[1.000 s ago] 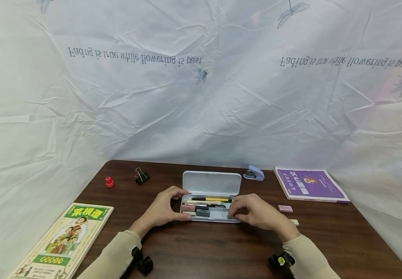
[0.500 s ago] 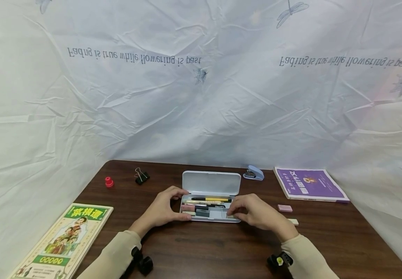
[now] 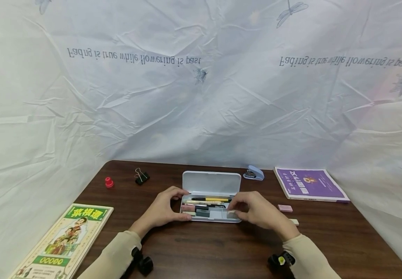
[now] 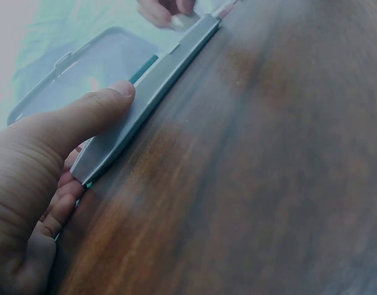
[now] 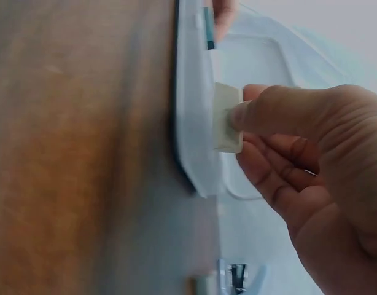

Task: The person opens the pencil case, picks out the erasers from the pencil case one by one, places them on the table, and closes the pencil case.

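Observation:
A white pencil case (image 3: pixel 211 183) lies with its lid up in the middle of the table. In it are a yellow-and-black pen (image 3: pixel 212 199), other pens, a pinkish block (image 3: pixel 188 208) and a dark block (image 3: pixel 202 213). My left hand (image 3: pixel 161 208) holds the case's left end, thumb on the front edge, as the left wrist view (image 4: pixel 72 129) also shows. Between thumb and fingers, my right hand (image 3: pixel 253 209) pinches an off-white eraser (image 5: pixel 226 118). That eraser stands at the front rim of the case's right compartment.
Right of the case lie a pink eraser (image 3: pixel 285 208) and a white one (image 3: pixel 294 222). A blue stapler (image 3: pixel 254 173) and purple book (image 3: pixel 310 185) sit farther back. On the left are a binder clip (image 3: pixel 141 177), red object (image 3: pixel 109 182) and green-and-cream book (image 3: pixel 66 236).
My right hand has risen slightly over the case's right compartment, and the off-white eraser now shows between its fingers. The left hand and the case have stayed put.

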`<state>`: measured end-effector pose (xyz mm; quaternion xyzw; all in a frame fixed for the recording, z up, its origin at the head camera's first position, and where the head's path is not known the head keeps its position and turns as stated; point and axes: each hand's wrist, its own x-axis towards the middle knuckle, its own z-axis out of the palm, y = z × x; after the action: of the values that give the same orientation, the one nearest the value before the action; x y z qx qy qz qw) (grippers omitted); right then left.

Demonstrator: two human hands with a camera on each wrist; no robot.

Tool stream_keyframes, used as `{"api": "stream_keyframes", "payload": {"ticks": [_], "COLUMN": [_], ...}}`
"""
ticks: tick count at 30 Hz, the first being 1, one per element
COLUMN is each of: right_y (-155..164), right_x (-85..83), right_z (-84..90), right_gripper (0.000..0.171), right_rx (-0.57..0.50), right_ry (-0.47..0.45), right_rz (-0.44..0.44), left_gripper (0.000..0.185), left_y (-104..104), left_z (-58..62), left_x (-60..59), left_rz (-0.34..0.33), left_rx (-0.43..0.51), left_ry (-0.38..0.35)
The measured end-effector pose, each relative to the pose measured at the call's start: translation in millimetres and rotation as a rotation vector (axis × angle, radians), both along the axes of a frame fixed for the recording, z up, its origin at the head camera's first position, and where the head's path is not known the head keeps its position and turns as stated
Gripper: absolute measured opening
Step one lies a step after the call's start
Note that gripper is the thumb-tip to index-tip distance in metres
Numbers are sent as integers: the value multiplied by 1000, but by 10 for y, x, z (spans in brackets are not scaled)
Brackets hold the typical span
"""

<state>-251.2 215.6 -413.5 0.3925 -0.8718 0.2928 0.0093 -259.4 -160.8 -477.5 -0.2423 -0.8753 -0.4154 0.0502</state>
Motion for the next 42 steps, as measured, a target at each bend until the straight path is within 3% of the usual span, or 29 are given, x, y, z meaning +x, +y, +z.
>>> {"api": "stream_keyframes", "payload": {"ticks": [9, 16, 21, 27, 35, 42], "right_y": [253, 530, 668, 766, 871, 895], "right_x": [5, 44, 68, 94, 137, 126], "right_z": [280, 500, 549, 380, 57, -70], "right_gripper": [34, 39, 41, 42, 37, 34], "right_rx": [-169, -174, -147, -134, -90, 15], "right_ry": [78, 168, 249, 238, 66, -59], "right_rz": [-76, -145, -174, -164, -139, -173], "left_gripper": [78, 77, 78, 77, 77, 77], "left_y": [4, 0, 1, 8, 9, 8], "left_z": [3, 1, 3, -4, 7, 16], "left_x": [6, 8, 8, 4, 11, 17], "left_rz": [-3, -3, -2, -3, -6, -4], "left_rx": [0, 5, 1, -1, 7, -1], "left_ry": [3, 3, -6, -10, -8, -9]}}
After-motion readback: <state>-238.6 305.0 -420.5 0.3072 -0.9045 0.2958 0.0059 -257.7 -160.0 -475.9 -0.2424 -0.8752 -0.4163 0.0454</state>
